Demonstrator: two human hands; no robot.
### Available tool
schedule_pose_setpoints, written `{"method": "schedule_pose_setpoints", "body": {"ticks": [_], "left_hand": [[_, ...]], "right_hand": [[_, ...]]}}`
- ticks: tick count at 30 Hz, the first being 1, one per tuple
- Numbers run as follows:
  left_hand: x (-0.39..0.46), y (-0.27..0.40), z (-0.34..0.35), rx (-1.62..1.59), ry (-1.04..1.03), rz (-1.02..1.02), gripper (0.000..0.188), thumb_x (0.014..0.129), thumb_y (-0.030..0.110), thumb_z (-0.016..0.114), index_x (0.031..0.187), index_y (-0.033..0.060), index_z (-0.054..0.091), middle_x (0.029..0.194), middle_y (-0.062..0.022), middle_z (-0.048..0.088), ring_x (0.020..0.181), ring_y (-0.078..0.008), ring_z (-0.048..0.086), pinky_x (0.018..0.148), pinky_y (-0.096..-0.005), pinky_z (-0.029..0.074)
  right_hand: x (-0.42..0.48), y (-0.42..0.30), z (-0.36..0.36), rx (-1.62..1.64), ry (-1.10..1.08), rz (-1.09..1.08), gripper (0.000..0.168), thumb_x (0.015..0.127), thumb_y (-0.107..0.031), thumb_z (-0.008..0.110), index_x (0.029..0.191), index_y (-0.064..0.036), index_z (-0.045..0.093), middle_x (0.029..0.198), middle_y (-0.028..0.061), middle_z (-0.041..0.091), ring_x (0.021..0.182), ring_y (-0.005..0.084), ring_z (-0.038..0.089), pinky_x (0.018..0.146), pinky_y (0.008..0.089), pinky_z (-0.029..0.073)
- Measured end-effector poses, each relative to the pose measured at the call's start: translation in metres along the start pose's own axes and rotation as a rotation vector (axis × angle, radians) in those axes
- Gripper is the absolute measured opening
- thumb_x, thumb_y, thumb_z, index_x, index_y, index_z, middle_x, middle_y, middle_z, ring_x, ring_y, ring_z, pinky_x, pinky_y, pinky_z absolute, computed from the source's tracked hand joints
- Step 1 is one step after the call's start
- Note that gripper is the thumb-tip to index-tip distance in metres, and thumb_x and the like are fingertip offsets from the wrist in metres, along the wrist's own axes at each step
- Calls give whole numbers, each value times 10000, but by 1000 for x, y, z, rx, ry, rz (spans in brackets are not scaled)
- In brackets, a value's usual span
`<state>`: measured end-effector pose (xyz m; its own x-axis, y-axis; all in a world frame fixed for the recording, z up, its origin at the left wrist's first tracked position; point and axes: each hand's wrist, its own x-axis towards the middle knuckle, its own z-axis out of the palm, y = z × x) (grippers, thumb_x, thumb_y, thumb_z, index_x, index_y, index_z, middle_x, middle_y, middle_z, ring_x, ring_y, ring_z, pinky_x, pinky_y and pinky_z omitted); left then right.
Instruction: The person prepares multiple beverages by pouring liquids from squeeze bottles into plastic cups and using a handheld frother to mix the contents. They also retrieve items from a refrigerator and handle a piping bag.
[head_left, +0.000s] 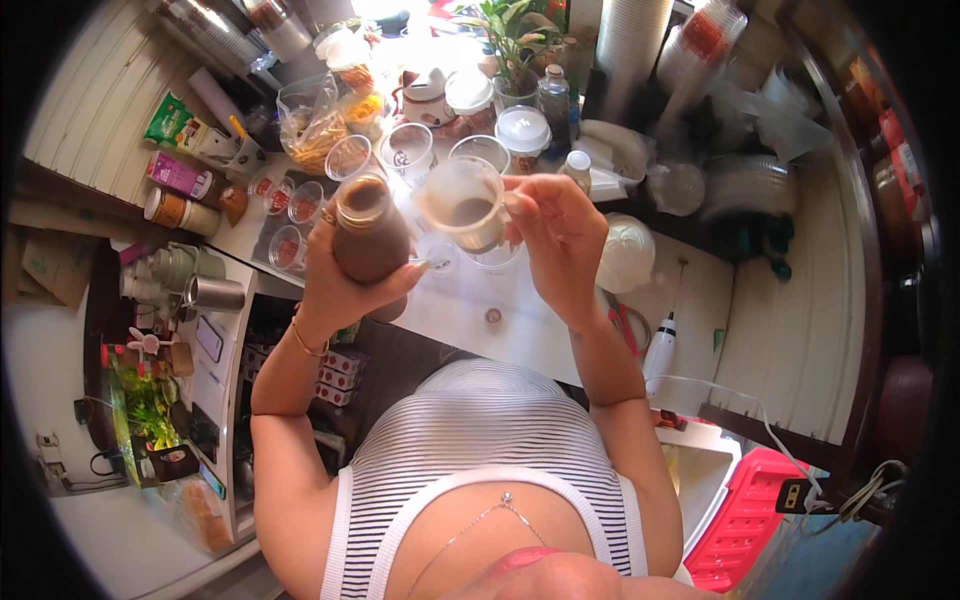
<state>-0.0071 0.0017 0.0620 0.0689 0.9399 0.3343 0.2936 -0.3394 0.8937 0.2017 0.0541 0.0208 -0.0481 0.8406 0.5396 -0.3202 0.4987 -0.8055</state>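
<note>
My left hand (337, 289) grips a bottle (369, 244) of brown liquid, its uncapped mouth tilted towards me. In my right hand (561, 244) is the handle of a translucent measuring cup (466, 202), with some brown liquid at its bottom. The cup hangs just right of the bottle, apart from it. Behind and below them, clear plastic cups (407, 150) stand on the white counter (450, 319); my hands partly hide some of these. A small round cap (493, 316) lies on the counter nearer to me.
Lidded cups (523, 131), a potted plant (516, 45) and a bag of sticks (307, 124) crowd the back. At right lie red-handled scissors (628, 330) and a white handheld device (661, 346), with a cord (739, 391) nearby. Small cups with red prints (287, 247) stand at left.
</note>
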Motion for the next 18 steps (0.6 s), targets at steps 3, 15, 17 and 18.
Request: {"method": "schedule_pose_setpoints", "body": {"ticks": [3,15,17,18], "left_hand": [[4,6,-6,87,-104,25,498,671,69,742,1078,-13,467,866,-92,587,795,-167,605,740,-313,497],[5,13,-1,189,-42,-55,591,618,187,822,1101,20,526,948,-52,619,845,-106,585,759,-261,484],[10,19,1,233,-80,-53,580,622,192,820,1097,27,530,933,-51,619,826,-102,582,745,-259,481],[12,17,2,278,-74,33,545,631,198,814,1070,33,536,896,-48,619,781,-95,577,715,-258,480]], "right_hand": [[6,-2,2,24,-5,0,168,882,-150,623,888,15,591,885,97,686,621,51,592,546,195,466],[-1,3,-1,7,28,52,207,884,-191,624,889,13,589,894,97,689,647,66,614,541,199,477],[-2,4,-3,24,27,52,197,886,-180,621,897,14,589,901,99,688,653,61,608,551,193,475],[-4,5,-4,34,27,49,193,886,-176,620,899,14,589,904,101,687,656,62,608,555,192,475]]}}
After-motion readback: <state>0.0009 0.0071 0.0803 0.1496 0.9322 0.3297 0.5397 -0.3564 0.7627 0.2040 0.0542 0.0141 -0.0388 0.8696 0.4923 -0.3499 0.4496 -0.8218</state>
